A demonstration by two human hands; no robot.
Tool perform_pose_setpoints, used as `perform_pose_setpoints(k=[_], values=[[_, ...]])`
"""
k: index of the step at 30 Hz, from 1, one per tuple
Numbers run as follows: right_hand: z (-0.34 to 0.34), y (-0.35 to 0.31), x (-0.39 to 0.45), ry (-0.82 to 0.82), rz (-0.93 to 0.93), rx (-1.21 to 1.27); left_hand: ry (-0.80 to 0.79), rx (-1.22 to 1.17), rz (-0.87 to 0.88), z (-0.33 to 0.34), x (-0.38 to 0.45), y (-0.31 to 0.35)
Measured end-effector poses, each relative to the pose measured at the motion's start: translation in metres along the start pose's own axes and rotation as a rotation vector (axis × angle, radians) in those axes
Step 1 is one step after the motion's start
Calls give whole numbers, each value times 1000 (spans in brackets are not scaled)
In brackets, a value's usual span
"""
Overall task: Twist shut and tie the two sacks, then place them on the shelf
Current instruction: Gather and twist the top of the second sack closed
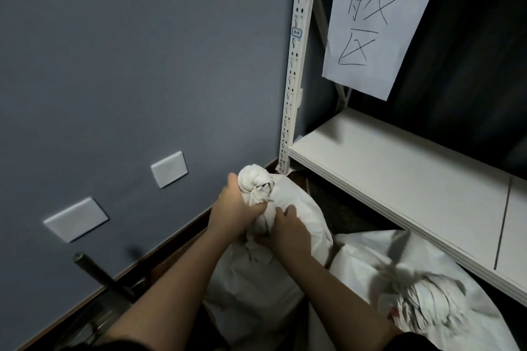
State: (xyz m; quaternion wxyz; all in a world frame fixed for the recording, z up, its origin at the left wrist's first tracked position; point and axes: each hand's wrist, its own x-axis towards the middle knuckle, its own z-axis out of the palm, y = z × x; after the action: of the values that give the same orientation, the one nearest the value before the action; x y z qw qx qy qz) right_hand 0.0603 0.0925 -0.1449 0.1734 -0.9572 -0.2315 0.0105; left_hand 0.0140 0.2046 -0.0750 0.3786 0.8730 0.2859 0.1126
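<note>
dark floor (pixel 339 208) carrying two white sacks (pixel 256 279), white shelf (pixel 399 179) board just above them

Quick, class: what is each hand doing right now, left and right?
Left hand: grips the twisted neck of the sack, just below its knotted top.
Right hand: holds the same neck, lower down.

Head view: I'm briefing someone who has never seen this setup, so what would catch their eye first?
First, the two hands at centre: the left hand grips the twisted neck of a white sack, and the right hand holds it just below. Next, the paper sign with large handwritten characters, hanging at upper right on the white shelf. A second sack lies at lower right under the shelf.
</note>
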Motion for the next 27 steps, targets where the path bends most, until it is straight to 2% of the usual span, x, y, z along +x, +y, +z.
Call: perform_pose_setpoints(k=[2, 8, 13, 17, 21, 25, 27], values=[[7, 3, 6, -210, 53, 144, -31, 5, -4, 6, 6, -3], [33, 3, 18, -262, 125, 323, -15, -137, -95, 24, 20, -13], [40, 6, 17, -284, 126, 620, -19, -135, -109, 32, 22, -20], [38, 15, 20, -242, 135, 395, -71, -171, -166, 37, 20, -20], [41, 9, 22, -231, 166, 370, -89, -334, -242, 36, 22, -26], [37, 3, 20, -234, 166, 308, -83, -283, -252, 40, 17, -27], [31, 1, 17, -305, 142, 221, -86, -233, -248, 40, 12, -24]])
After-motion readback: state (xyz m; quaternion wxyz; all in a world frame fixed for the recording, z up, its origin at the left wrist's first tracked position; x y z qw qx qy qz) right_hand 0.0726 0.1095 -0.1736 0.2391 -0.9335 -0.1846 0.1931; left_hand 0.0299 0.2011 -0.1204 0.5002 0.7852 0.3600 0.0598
